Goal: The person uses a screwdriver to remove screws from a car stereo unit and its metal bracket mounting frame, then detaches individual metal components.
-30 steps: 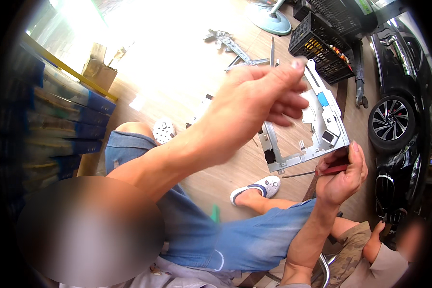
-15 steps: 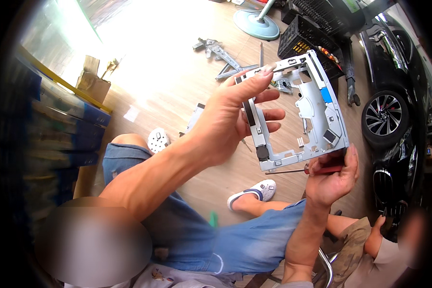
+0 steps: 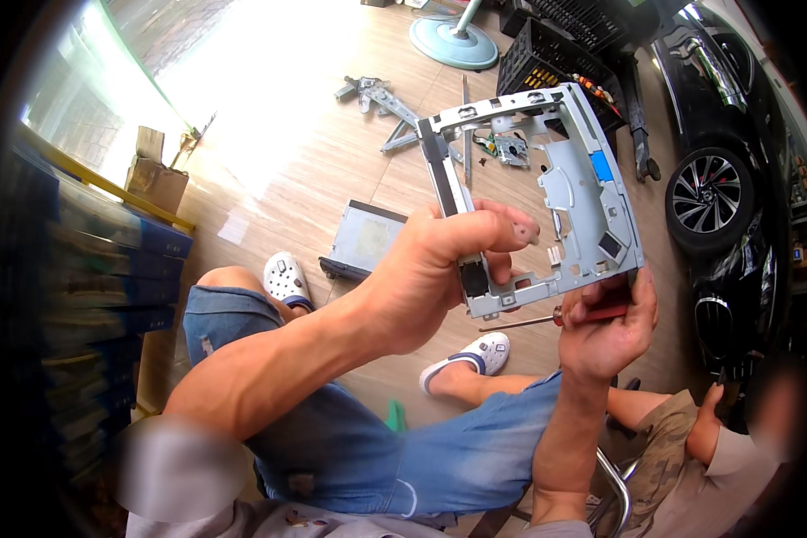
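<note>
A silvery sheet-metal frame [image 3: 615,218] with a large opening, black strips and a blue patch is held up in front of me. My left hand [image 3: 421,278] is closed round its lower left side, thumb over the edge and fingers inside the opening. Under the lower right corner, my right hand [image 3: 608,336] touches the frame and has its fingers wrapped round a red-handled screwdriver [image 3: 522,325]. The screwdriver's thin shaft points left below the frame's lower edge. Part of its handle is hidden by my fingers.
On the wood-look floor lie a flat metal box [image 3: 365,235], a jointed metal mechanism [image 3: 393,103] and a small green-and-metal part [image 3: 509,150]. Black crates [image 3: 533,67] stand behind the frame. At right are a black car [image 3: 710,202] and a seated person [image 3: 681,457].
My left hand has slid down the frame's left side to its lower corner. The view has shifted slightly, and more of the metal box on the floor shows.
</note>
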`<action>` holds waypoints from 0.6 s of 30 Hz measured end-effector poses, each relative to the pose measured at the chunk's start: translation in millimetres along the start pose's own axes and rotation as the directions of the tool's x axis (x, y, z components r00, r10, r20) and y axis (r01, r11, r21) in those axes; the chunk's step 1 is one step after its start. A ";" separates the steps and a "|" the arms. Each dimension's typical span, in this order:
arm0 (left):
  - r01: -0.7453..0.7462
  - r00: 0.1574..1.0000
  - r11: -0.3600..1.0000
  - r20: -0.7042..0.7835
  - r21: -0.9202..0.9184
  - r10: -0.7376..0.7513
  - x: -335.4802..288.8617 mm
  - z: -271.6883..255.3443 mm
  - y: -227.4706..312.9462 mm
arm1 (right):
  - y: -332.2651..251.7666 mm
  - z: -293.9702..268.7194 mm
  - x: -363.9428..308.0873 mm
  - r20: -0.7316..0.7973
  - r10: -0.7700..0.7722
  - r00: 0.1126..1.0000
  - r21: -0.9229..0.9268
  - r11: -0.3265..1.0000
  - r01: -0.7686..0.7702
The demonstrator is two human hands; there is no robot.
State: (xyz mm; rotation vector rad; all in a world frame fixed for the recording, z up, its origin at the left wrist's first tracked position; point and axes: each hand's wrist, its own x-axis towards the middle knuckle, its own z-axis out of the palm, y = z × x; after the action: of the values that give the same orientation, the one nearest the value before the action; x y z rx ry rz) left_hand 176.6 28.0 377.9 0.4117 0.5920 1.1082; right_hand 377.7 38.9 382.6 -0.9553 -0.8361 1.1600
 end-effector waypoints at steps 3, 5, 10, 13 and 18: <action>-0.021 0.999 1.000 -0.024 0.004 0.021 1.1 -0.1 -0.4 | 4.4 -6.8 3.2 0.052 -0.043 0.998 -0.024 0.999 0.044; -0.054 0.998 0.998 -0.032 0.037 0.056 -1.0 2.6 2.2 | 5.3 -8.8 4.8 0.058 -0.007 0.998 -0.055 0.998 0.010; -0.098 0.992 0.981 -0.066 0.168 0.110 -1.4 4.8 10.0 | -4.2 -6.4 10.4 0.092 0.121 0.988 -0.267 0.959 -0.093; -0.095 0.990 0.975 -0.080 0.202 0.113 -2.8 2.8 11.9 | -4.5 -5.8 8.0 0.097 0.138 0.986 -0.393 0.915 -0.090; -0.105 0.991 0.978 -0.059 0.182 0.118 -2.1 -1.5 8.2 | -3.6 -9.9 8.1 0.192 0.101 0.976 -0.410 0.912 -0.014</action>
State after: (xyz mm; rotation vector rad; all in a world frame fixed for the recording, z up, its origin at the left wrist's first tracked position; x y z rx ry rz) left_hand 169.2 29.4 382.0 0.5686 0.7400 1.1845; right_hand 389.7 44.7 382.7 -1.2179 -1.2625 1.1731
